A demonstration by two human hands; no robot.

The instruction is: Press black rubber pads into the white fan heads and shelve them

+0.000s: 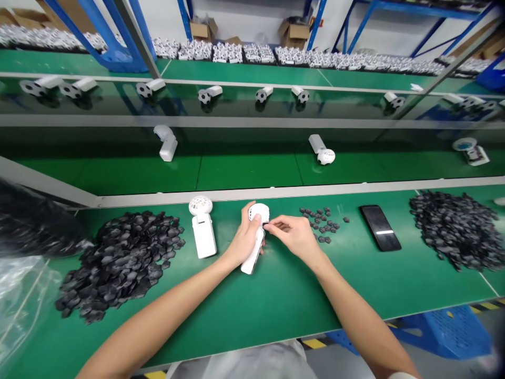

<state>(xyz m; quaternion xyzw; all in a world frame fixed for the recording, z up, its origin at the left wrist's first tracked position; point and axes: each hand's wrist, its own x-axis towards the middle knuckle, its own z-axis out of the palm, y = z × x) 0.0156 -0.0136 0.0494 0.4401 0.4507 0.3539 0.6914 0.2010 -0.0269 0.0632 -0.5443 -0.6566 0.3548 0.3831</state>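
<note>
My left hand (245, 238) is wrapped round a white handheld fan (253, 255) with a round, slotted head, tilted over the green table. Close by on its right, my right hand (294, 231) pinches a small black plastic piece (265, 225) against the fan near the base of its head. Only a sliver of that piece shows between the fingertips. To the left of my hands lies a second white fan (204, 237), its head toward the conveyor. Several small black five-sided pieces (325, 229) are scattered just right of my right hand.
A large heap of black pieces (122, 258) covers the table's left; another heap (460, 229) lies far right. A black phone (380, 227) rests between. Beyond the white rail (276, 193), a green conveyor (244, 163) carries white fans. A black bag (35, 221) stands at left.
</note>
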